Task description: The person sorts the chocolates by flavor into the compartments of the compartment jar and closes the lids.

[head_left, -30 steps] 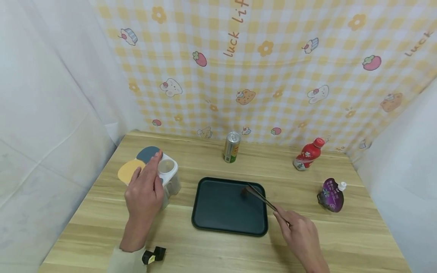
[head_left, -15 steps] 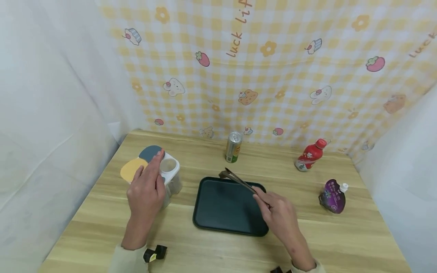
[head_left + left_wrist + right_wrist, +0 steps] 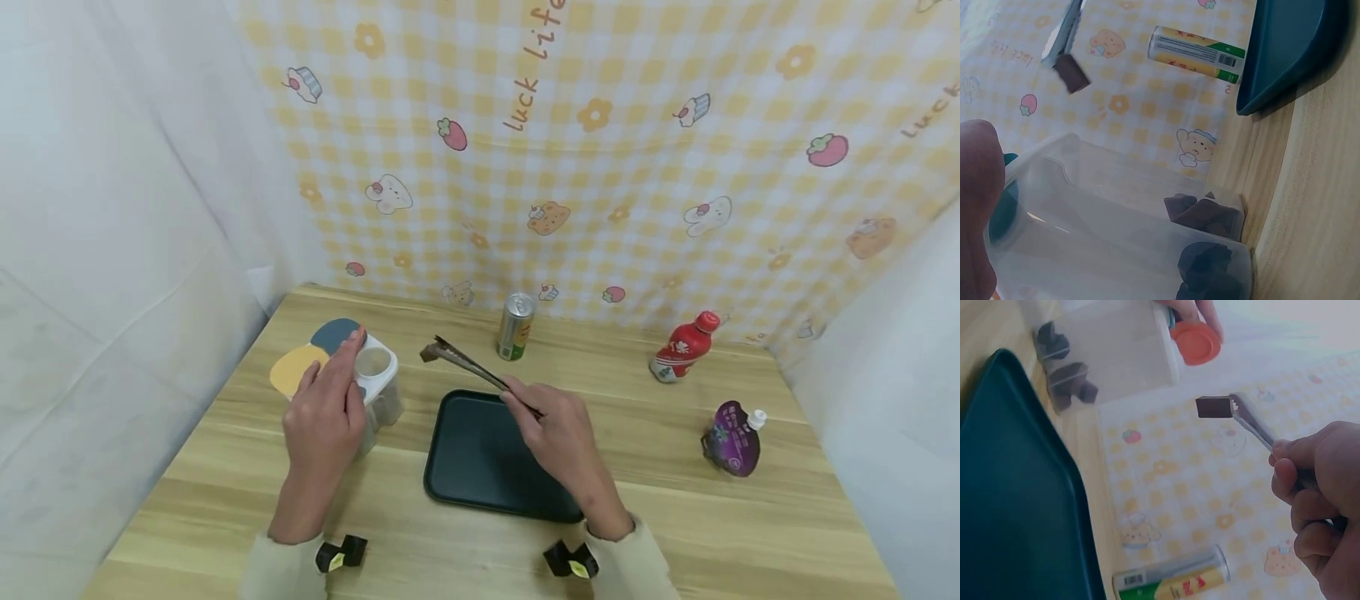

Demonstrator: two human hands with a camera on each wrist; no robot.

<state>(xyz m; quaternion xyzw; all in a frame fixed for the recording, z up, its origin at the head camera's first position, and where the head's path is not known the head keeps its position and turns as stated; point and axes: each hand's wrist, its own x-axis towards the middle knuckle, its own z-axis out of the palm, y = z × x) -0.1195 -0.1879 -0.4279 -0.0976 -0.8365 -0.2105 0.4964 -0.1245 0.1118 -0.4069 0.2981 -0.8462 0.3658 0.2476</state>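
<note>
My right hand (image 3: 558, 429) grips metal tongs (image 3: 472, 367), which pinch a small dark brown block (image 3: 1215, 407) at their tips. The block hangs in the air beyond the tray's far left corner, to the right of a clear divided storage box (image 3: 386, 406). Across the box's white lid lies my left hand (image 3: 324, 408), index finger stretched over the blue-grey cap (image 3: 336, 335). Beside the fingers in the right wrist view stands an orange cap (image 3: 1196, 344), lifted off the lid. One round hole in the lid is uncovered. Dark pieces (image 3: 1204, 215) lie at the bottom of the box's compartments.
A dark green tray (image 3: 472, 454) lies under my right forearm. Behind it stands a drink can (image 3: 516, 329). At the right are a red bottle (image 3: 681, 348) and a purple spouted pouch (image 3: 732, 437). A checked cloth (image 3: 480, 167) hangs behind the table.
My right hand has carried the tongs and the brown block leftward, from over the tray's right part to beyond its far left corner. The left hand has stayed on the lid.
</note>
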